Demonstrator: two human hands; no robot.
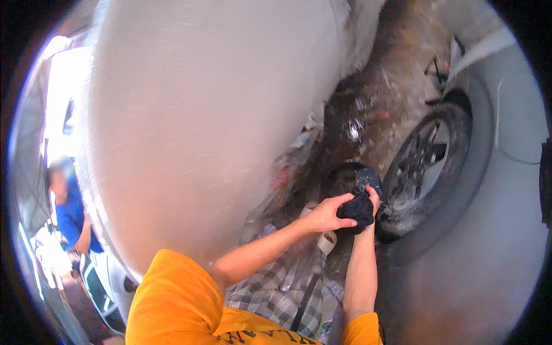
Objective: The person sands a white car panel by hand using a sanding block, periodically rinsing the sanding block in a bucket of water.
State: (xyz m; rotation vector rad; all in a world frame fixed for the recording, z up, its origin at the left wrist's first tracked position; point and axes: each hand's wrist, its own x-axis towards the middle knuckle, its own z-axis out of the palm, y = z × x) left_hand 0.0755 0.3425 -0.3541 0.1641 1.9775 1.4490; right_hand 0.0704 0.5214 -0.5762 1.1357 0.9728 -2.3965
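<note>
The floor (397, 86) at two o'clock was brown and wet, with bright reflections. A large pale surface (195, 115) filled the ten o'clock side, and a grey vehicle body (466, 282) curved along the four o'clock edge.

The black cloth (357, 211) was toward four o'clock from the middle, bunched between both hands, near the wheel (424, 164) at three o'clock. The left hand (329, 215) was half closed, its thumb and fingers bent upon the cloth; the right hand (372, 201) was curled around its other side. At one o'clock from the cloth there was a dark wet block (368, 177), perhaps a sponge, but the view was too blurred to be sure.

The work seemed to be in the middle: the cloth was gathered, but not yet put down, and whitish wet marks remained low on the wheel. How much was left, I could not tell.

I counted two hands, one cloth, one block, one wheel, and one other person (72, 215) at nine o'clock.
</note>
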